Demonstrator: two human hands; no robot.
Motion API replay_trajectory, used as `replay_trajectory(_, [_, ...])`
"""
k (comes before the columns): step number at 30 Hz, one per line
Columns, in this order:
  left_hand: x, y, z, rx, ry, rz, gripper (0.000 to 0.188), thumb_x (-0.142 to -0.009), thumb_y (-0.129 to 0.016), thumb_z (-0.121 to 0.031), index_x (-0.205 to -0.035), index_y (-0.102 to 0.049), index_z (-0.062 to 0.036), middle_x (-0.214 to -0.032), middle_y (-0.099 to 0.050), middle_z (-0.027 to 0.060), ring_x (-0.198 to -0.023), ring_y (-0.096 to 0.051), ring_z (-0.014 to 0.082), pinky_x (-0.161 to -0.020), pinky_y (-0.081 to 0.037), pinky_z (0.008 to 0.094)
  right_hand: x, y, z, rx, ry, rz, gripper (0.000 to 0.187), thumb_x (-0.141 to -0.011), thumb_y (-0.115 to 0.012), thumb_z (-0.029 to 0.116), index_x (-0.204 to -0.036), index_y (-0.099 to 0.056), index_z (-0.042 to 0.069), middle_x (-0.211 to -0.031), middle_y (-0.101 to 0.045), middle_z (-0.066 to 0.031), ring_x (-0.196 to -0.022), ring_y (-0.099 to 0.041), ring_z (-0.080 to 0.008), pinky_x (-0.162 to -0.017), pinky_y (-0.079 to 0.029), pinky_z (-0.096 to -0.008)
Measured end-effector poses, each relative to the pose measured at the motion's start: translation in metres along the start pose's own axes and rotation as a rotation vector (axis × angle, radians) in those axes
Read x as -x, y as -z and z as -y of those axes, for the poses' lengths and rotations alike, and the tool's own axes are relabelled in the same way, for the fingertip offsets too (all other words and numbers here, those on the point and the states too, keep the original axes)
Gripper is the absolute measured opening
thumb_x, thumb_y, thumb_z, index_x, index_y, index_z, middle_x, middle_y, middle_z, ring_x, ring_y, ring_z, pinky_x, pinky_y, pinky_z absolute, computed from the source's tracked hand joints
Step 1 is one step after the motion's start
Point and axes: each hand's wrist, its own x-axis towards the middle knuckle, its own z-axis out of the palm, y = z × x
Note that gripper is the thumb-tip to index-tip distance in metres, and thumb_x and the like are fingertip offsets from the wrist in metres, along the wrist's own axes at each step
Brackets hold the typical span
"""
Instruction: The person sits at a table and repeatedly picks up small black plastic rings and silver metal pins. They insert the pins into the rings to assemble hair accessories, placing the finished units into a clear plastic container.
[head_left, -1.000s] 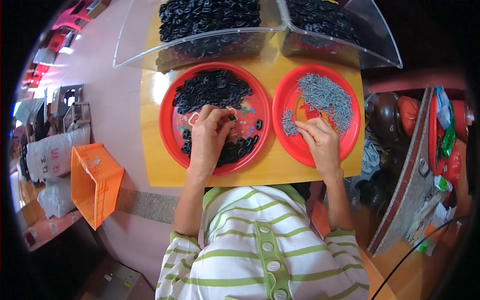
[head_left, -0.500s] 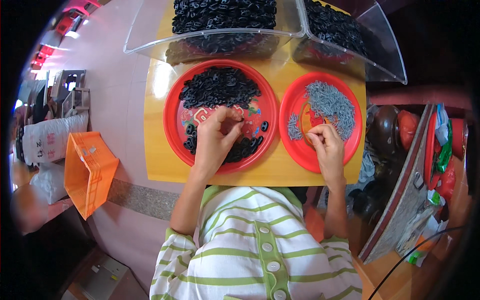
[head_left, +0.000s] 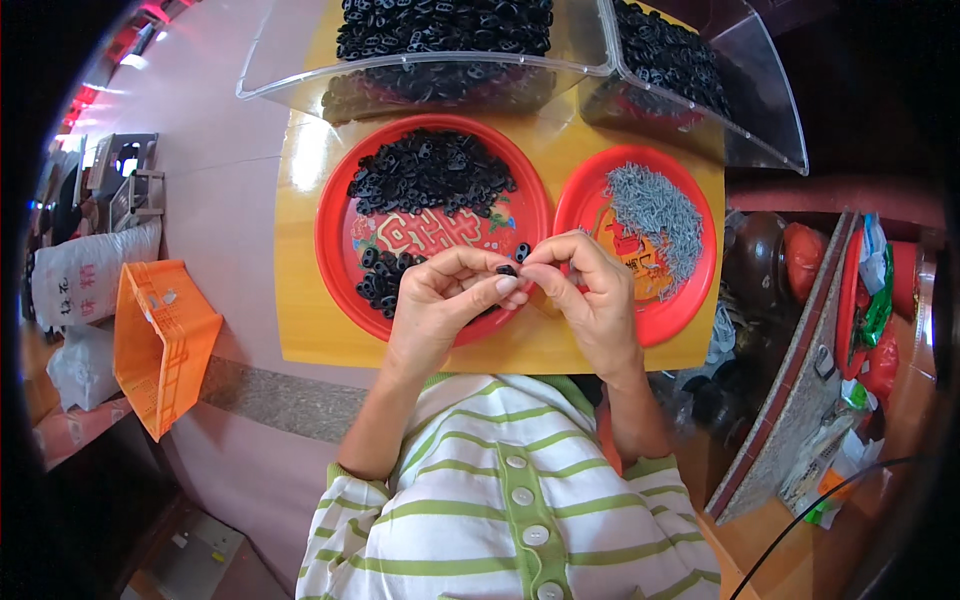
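My left hand [head_left: 450,295] pinches a small black plastic piece [head_left: 507,270] between thumb and fingers, above the near right part of a red round tray [head_left: 333,290]. Fingertips of my right hand [head_left: 590,295] are pinched together right beside that piece; whatever they hold is too small to make out. The tray carries a large heap of black plastic pieces [head_left: 430,170] at its far side and a smaller heap [head_left: 382,280] at the near left. To the right, a smaller red plate [head_left: 572,205] holds many thin grey screw-like pins [head_left: 665,220], partly behind my right hand.
Two clear plastic bins [head_left: 440,68] full of black pieces stand at the table's far side. The yellow tabletop [head_left: 300,250] ends close to my body. An orange crate [head_left: 165,345] is on the floor at left; a slanted board [head_left: 785,375] and bagged items are at right.
My right hand has moved left from the pin plate to meet my left hand. The left hand has come nearer and slightly right, with the black piece now visible in its fingertips.
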Motion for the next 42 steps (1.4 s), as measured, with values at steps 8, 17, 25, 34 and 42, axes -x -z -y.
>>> replay_trajectory(8, [-0.001, 0.007, -0.001, 0.022, 0.028, -0.031, 0.016, -0.088, -0.057, -0.002, -0.102, -0.061, 0.0044, -0.09, -0.066, 0.0125, -0.08, -0.065, 0.0149, -0.075, -0.053, 0.0254, 0.0, -0.006, 0.002, -0.128, -0.15, -0.043, 0.007, -0.084, -0.063, 0.006, -0.089, -0.06, 0.001, -0.08, -0.062, -0.0042, -0.063, -0.055, -0.0081, -0.052, -0.044, -0.0224])
replay_trajectory(17, [-0.001, 0.007, 0.0, 0.117, 0.052, -0.009, 0.014, -0.089, -0.055, -0.004, -0.101, -0.061, 0.0028, -0.088, -0.066, 0.0114, -0.078, -0.064, 0.0136, -0.073, -0.052, 0.0247, -0.001, -0.012, 0.004, -0.095, -0.138, -0.062, 0.006, -0.083, -0.063, 0.006, -0.088, -0.06, 0.002, -0.08, -0.063, -0.004, -0.061, -0.055, -0.0078, -0.052, -0.044, -0.0221])
replay_trajectory(25, [-0.001, 0.004, -0.001, 0.103, 0.043, -0.026, 0.015, -0.089, -0.056, -0.005, -0.101, -0.06, 0.0025, -0.088, -0.066, 0.0108, -0.077, -0.063, 0.0129, -0.073, -0.052, 0.0245, 0.002, -0.019, -0.001, -0.076, -0.055, -0.13, 0.007, -0.083, -0.063, 0.004, -0.089, -0.06, 0.001, -0.082, -0.063, -0.0056, -0.064, -0.057, -0.009, -0.052, -0.045, -0.0219])
replay_trajectory(34, [-0.003, 0.004, 0.003, 0.098, 0.028, -0.03, 0.015, -0.089, -0.056, -0.005, -0.102, -0.06, 0.0026, -0.087, -0.065, 0.0095, -0.077, -0.062, 0.0121, -0.072, -0.051, 0.024, 0.007, -0.028, -0.003, -0.436, -0.232, -0.156, 0.008, -0.089, -0.058, 0.01, -0.093, -0.058, 0.003, -0.085, -0.062, -0.0013, -0.067, -0.056, -0.0039, -0.051, -0.044, -0.0166])
replay_trajectory(42, [-0.002, 0.005, 0.005, 0.119, 0.01, -0.018, 0.016, -0.089, -0.056, -0.005, -0.103, -0.059, 0.0029, -0.087, -0.065, 0.0092, -0.078, -0.062, 0.012, -0.073, -0.051, 0.0239, 0.008, -0.03, -0.003, -0.452, -0.244, -0.145, 0.009, -0.091, -0.055, 0.009, -0.096, -0.058, 0.001, -0.091, -0.063, -0.0051, -0.07, -0.055, -0.0038, -0.053, -0.043, -0.0157])
